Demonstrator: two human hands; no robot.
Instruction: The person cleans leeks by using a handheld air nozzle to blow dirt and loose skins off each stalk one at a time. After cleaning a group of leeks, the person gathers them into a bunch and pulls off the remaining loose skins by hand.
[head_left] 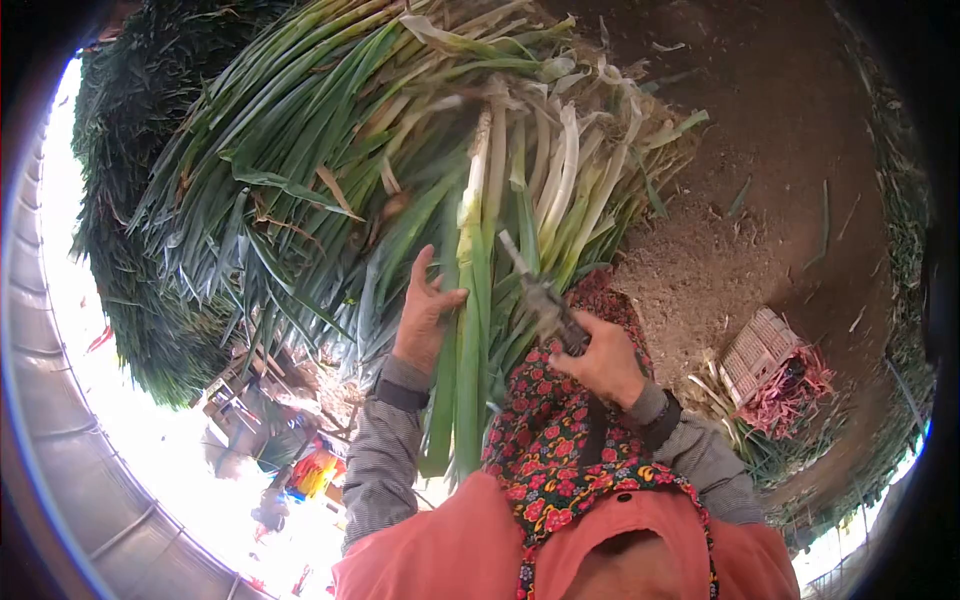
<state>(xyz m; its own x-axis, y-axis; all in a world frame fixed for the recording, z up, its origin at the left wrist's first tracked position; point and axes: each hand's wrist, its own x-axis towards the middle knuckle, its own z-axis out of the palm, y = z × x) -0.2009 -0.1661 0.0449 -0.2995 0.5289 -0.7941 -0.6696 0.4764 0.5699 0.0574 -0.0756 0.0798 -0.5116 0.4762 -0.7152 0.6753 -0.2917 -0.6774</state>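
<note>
Head view: dark tool (546,306) in right hand (608,362)

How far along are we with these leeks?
Looks done, at most: the front leek shows a pale, mostly bare stalk, though I can't confirm it is finished. In hand: the right hand grips a nozzle tool, while the left hand is open beside the leek. Probably left: much of the large pile, where ragged, dry leaves cling to stalks. I can't tell a finished batch apart.
</note>
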